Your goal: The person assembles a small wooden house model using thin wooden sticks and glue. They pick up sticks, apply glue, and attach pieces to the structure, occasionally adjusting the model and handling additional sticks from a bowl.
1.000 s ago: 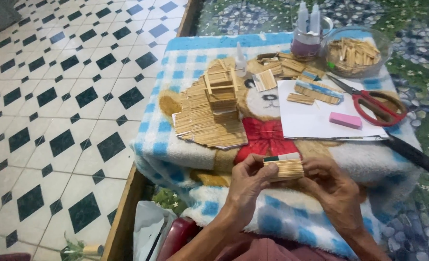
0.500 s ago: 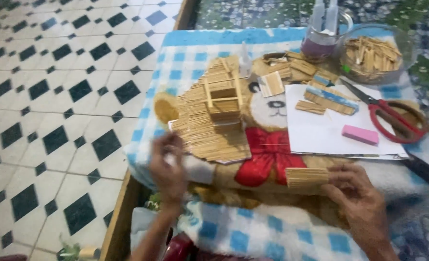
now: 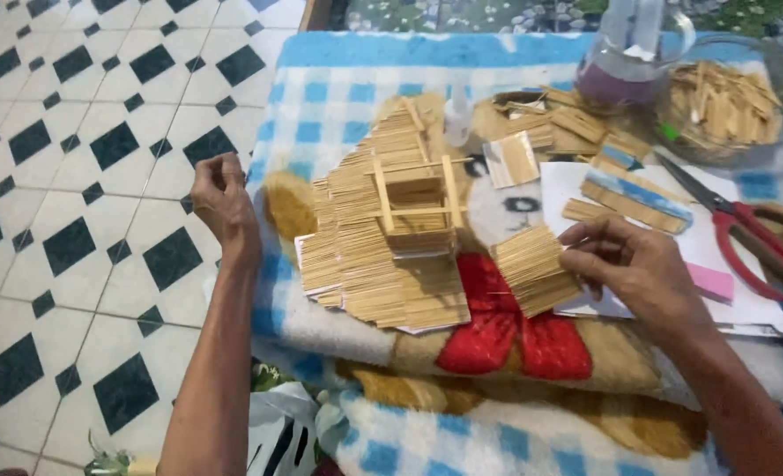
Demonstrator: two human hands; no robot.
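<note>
My right hand grips a small flat panel of glued wooden sticks and holds it just right of a stick-built model that lies on a blue checked blanket. My left hand hovers at the blanket's left edge, above the tiled floor, with its fingers loosely curled and nothing in them. More stick panels lie on white paper behind my right hand.
Red-handled scissors and a pink eraser lie at the right. At the back stand a glass bowl of loose sticks, a clear jug and a small glue bottle. Black-and-white tiled floor spreads to the left.
My left hand let go of the stick panel and moved out to the blanket's left edge. My right hand carried the panel up beside the stick model.
</note>
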